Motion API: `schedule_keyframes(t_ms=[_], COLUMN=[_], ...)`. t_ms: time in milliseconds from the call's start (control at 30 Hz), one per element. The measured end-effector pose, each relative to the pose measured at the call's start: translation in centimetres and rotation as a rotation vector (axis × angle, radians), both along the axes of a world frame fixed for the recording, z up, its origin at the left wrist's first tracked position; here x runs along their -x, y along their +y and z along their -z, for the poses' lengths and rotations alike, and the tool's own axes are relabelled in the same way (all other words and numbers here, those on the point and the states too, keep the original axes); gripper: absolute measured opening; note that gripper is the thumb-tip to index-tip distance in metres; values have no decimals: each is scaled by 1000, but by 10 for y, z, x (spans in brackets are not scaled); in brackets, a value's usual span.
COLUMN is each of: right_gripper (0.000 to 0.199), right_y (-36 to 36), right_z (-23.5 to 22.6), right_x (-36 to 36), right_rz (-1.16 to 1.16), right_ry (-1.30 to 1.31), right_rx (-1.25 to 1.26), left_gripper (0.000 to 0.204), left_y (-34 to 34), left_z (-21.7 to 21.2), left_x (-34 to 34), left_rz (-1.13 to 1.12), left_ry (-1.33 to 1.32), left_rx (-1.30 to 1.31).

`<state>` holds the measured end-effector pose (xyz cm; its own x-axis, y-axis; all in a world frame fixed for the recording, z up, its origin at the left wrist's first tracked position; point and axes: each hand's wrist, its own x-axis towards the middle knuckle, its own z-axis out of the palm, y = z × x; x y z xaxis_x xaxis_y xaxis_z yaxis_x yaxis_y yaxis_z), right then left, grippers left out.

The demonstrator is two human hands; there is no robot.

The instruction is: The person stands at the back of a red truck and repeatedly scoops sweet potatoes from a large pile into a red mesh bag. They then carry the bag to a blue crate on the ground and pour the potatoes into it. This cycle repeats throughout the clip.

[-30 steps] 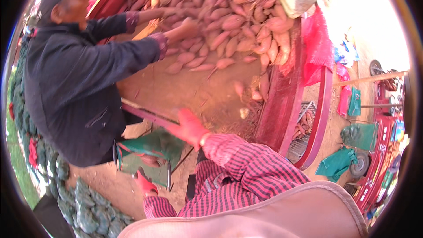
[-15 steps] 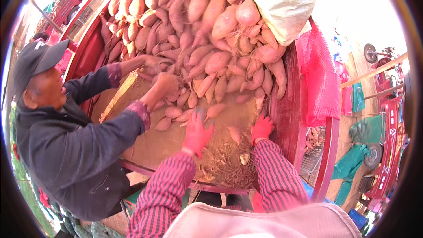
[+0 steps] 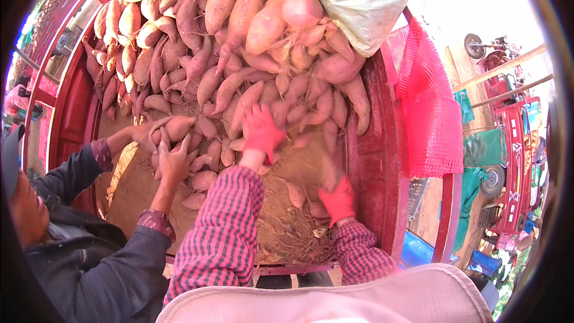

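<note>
Sweet potatoes (image 3: 206, 87) lie heaped across the far part of a red truck bed (image 3: 373, 161). My left hand (image 3: 262, 131), in a red glove, reaches onto the heap's near edge, fingers stretched out over the roots. Near the right wall is my gloved right hand (image 3: 337, 199), its fingers smeared by motion. A blurred sweet potato (image 3: 330, 173) shows just beyond that hand; whether it is gripped I cannot tell. Two more sweet potatoes, one of them a small one (image 3: 295, 194), lie between my hands.
On the left a person's bare hands (image 3: 170, 152) handle sweet potatoes. A pale sack (image 3: 365, 0) rests on the heap at the far right. Pink mesh (image 3: 424, 107) hangs over the right wall. Dirt and root scraps (image 3: 299, 242) cover the bed's near edge.
My left hand has moved forward onto the heap. My right hand has shifted slightly left and nearer. The other person's hands are lower and hold sweet potatoes; the whole view has shifted.
</note>
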<state>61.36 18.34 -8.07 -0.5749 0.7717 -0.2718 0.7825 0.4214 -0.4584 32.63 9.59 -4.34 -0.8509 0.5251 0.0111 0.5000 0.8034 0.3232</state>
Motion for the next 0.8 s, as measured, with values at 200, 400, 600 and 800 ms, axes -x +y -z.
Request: schedule_keyframes(t_ms=[200, 400, 600, 800], right_gripper=[75, 75, 70, 99], right_y=[107, 133, 87, 59], right_z=[-95, -72, -68, 4], right_x=[127, 184, 159, 113], right_rz=[-250, -303, -130, -69], right_ry=[149, -482, -290, 17], right_rx=[-674, -620, -446, -115], left_gripper=[89, 96, 101, 96], left_y=[-61, -85, -69, -35], left_z=[32, 6, -33, -20], left_x=[-108, -107, 0, 34], left_rz=[-146, -269, -266, 22], left_ry=[-353, -427, -347, -331], left_rx=[-90, -285, -546, 0])
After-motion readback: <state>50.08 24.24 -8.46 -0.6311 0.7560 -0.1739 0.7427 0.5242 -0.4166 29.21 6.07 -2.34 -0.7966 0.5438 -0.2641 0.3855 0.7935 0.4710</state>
